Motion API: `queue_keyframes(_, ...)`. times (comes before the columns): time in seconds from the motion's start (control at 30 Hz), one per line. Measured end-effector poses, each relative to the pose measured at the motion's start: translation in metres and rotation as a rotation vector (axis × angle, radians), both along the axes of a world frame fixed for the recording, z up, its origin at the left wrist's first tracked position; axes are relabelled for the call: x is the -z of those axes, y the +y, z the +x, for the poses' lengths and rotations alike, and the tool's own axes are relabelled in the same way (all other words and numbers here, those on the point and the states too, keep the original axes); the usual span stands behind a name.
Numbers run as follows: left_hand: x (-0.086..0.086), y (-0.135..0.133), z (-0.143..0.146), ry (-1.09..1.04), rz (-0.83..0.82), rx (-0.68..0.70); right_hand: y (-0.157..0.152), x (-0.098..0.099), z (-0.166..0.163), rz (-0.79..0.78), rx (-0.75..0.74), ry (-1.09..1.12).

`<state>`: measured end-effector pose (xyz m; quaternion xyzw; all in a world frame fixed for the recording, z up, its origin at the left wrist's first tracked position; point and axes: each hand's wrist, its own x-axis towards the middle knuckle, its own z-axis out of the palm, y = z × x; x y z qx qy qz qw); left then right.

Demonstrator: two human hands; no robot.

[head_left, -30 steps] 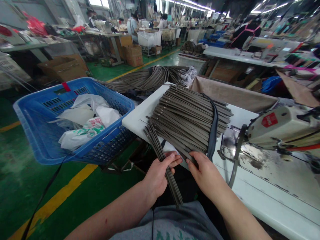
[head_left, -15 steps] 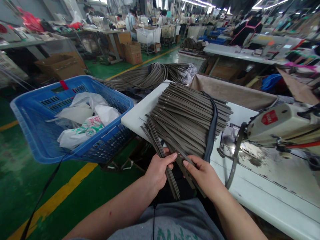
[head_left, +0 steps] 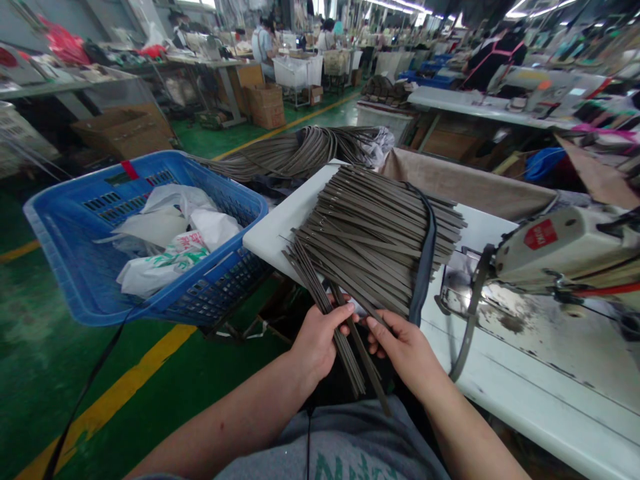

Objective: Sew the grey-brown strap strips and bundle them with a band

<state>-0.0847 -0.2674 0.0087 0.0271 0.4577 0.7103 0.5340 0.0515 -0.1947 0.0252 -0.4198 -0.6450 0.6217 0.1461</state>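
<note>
My left hand (head_left: pixel 314 341) is closed round a thin bundle of grey-brown strips (head_left: pixel 313 283), whose lower ends hang below the fingers. One strip (head_left: pixel 369 363) slants down from its fingertips, apart from the bundle. Close by on the right, my right hand (head_left: pixel 406 345) pinches a single strip (head_left: pixel 367 303) between thumb and fingers; this strip runs up toward the pile. Just beyond both hands, a wide pile of the same strips (head_left: pixel 370 230) covers the white tabletop (head_left: pixel 273 230). Across the pile's right side lies a dark strap (head_left: pixel 425 260).
A sewing machine (head_left: pixel 565 247) stands on the table at right, with a curved strip (head_left: pixel 473 313) hanging beside it. At left is a blue basket (head_left: pixel 55 250) holding white plastic bags (head_left: pixel 163 267). Behind the table lies a large coil of strips (head_left: pixel 300 150). People sit at distant machines.
The left hand has taken another strip, which now hangs at an angle from its fingertips. The right hand has shifted slightly right, and the lower strip ends beneath it have moved left.
</note>
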Motion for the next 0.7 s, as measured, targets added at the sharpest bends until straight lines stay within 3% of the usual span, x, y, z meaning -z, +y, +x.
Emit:
queue_keyframes(0.4, 0.0019, -0.0031, 0.0021, 0.036, -0.050, 0.019, -0.0045, -0.0012, 0.0042, -0.071, -0.016, -0.004)
queue_keyframes(0.57, 0.0027, -0.0029, 0.0013, -0.026, -0.070, 0.007, -0.0073, 0.0008, 0.0059, -0.097, -0.109, -0.021)
queue_keyframes(0.63, 0.0042, -0.0026, 0.0003, -0.068, -0.081, 0.035, -0.0087, 0.0014, 0.0060, -0.015, -0.168, -0.043)
queue_keyframes(0.7, 0.0058, -0.0018, -0.0006, -0.100, -0.102, 0.023, -0.0099, 0.0008, 0.0064, 0.246, -0.204, -0.115)
